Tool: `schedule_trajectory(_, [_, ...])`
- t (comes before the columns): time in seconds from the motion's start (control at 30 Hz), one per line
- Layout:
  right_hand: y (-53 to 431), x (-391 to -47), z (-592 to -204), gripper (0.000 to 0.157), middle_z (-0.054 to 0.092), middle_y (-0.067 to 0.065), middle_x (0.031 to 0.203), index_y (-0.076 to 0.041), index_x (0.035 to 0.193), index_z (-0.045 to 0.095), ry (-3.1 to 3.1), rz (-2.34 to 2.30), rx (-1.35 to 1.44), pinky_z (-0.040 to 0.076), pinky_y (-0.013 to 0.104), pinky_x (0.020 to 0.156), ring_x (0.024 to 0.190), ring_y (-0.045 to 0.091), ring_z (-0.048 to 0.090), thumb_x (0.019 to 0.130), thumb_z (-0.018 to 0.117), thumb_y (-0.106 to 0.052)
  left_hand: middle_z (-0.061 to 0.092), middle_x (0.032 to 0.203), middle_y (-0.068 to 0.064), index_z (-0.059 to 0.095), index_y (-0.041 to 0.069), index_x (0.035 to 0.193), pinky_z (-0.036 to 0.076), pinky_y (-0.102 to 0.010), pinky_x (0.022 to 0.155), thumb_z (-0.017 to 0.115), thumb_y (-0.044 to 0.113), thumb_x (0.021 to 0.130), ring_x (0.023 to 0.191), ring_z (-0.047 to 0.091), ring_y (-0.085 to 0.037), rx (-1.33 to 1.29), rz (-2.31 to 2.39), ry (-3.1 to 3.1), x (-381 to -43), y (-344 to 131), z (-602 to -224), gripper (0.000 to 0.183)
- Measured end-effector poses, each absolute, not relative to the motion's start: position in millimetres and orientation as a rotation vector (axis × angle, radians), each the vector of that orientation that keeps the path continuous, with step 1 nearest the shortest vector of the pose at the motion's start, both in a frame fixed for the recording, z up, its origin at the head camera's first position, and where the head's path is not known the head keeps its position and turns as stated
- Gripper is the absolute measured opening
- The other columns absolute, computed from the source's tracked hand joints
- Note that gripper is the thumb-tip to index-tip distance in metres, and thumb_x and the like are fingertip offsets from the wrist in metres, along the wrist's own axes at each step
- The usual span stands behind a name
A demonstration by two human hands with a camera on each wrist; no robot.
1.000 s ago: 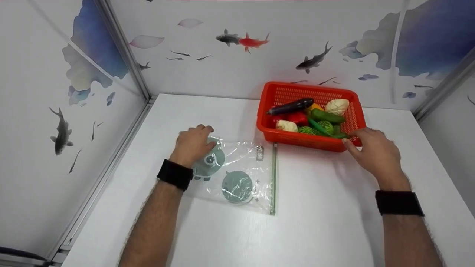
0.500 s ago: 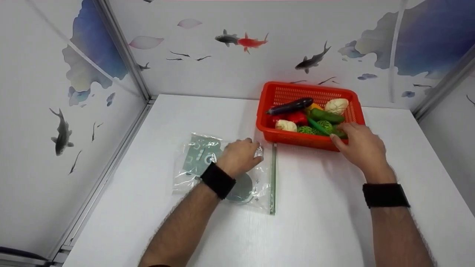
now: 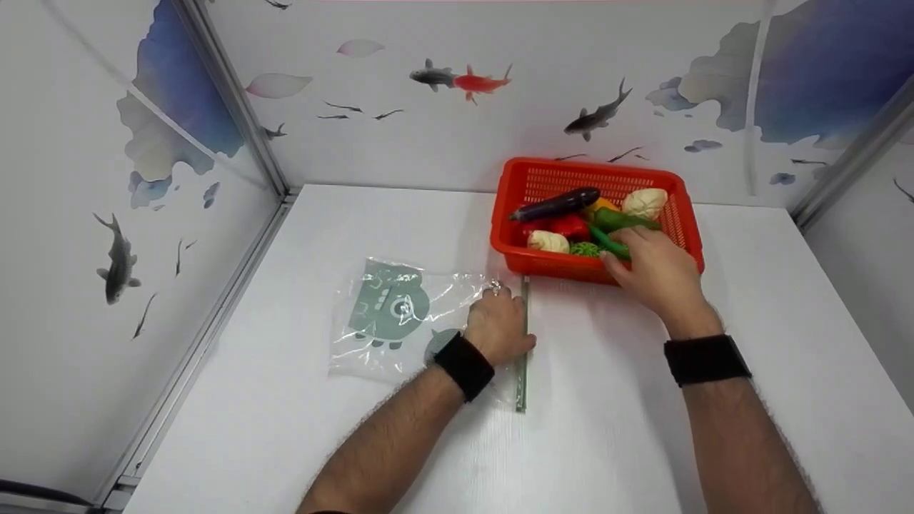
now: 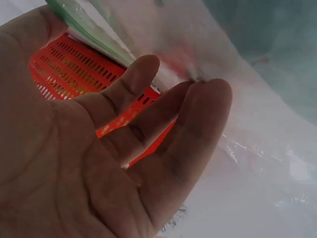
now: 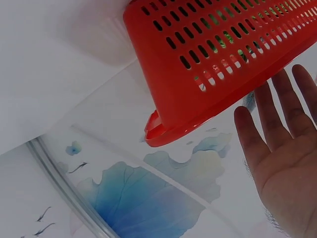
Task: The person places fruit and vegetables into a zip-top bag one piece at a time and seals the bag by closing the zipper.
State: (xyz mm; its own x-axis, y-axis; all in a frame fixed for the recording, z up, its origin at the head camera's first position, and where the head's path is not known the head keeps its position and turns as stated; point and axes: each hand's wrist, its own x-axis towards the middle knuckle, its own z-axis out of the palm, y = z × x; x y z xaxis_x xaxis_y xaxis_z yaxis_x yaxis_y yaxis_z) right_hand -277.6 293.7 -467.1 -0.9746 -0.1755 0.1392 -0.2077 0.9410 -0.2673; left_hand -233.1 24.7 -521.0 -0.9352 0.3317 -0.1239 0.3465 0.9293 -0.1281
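Note:
A clear zip bag (image 3: 394, 310) with green cartoon animals lies flat on the white table. My left hand (image 3: 498, 327) is over the bag's right part, beside the green zip strip (image 3: 522, 385). In the left wrist view its bent fingertips (image 4: 213, 94) are right at the clear plastic. My right hand (image 3: 657, 275) reaches over the front rim of the red basket (image 3: 550, 265), fingers among the vegetables near a green chili pepper (image 3: 603, 241). The right wrist view shows those fingers extended along the basket's rim, with the far ends hidden behind it.
Inside the basket are a dark eggplant (image 3: 557, 205), red vegetables (image 3: 569, 227), a green cucumber-like one (image 3: 621, 218) and pale cabbage-like ones (image 3: 645, 203). The basket stands close to the back wall (image 3: 428, 143), which has painted fish.
My left hand has moved right across the bag, from its left printed animal to the zip end. My right hand has shifted left from the basket's right corner to over the vegetables.

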Motion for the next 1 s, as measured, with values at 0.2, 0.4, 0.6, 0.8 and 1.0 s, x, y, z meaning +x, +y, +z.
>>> schedule_trajectory(0.2, [295.5,-284.5,-471.4,0.047,0.067,0.031,0.159,-0.004,0.153,0.072,-3.078,0.453,0.266,0.057,0.078,0.117,0.148,0.056,0.064,0.119,0.065,-0.036,0.082,0.113,-0.008,0.086,0.009,0.114,0.072,-0.037,0.081,0.077,0.035,0.103,0.102,0.082,-0.023,0.468,-0.180,2.934,-242.9,13.3,-514.4,0.030])
schedule_trajectory(0.4, [297.0,-288.8,-477.5,0.054,0.068,0.038,0.146,0.008,0.145,0.073,-3.158,0.526,0.219,0.054,0.074,0.121,0.135,0.056,0.067,0.124,0.052,-0.037,0.084,0.106,-0.010,0.084,0.004,0.102,0.074,-0.043,0.081,0.074,0.020,0.103,0.093,0.084,-0.024,0.445,0.045,2.880,-266.9,-11.2,-522.8,0.018])
schedule_trajectory(0.6, [295.9,-289.9,-480.8,0.054,0.070,0.036,0.131,0.012,0.134,0.075,-3.140,0.620,0.146,0.057,0.071,0.111,0.119,0.051,0.066,0.126,0.050,-0.034,0.086,0.105,-0.018,0.083,0.000,0.109,0.074,-0.047,0.085,0.070,0.002,0.108,0.090,0.079,-0.026,0.332,0.285,2.904,-258.1,-38.2,-487.2,0.013])
schedule_trajectory(0.8, [293.6,-286.2,-481.1,0.025,0.071,0.032,0.125,0.008,0.128,0.072,-2.909,0.700,0.167,0.060,0.069,0.102,0.115,0.050,0.069,0.118,0.066,-0.015,0.086,0.103,-0.025,0.082,-0.005,0.103,0.074,-0.054,0.081,0.067,-0.009,0.106,0.094,0.087,-0.037,0.186,0.393,3.011,-255.4,-64.2,-474.7,0.016])
schedule_trajectory(1.0, [291.2,-280.0,-479.0,0.019,0.068,0.029,0.123,0.005,0.128,0.066,-2.756,0.742,0.096,0.061,0.067,0.098,0.111,0.049,0.070,0.117,0.071,-0.010,0.086,0.104,-0.026,0.082,-0.007,0.106,0.075,-0.054,0.077,0.065,-0.010,0.107,0.095,0.088,-0.040,0.106,0.421,3.133,-264.5,-78.9,-466.8,0.018])
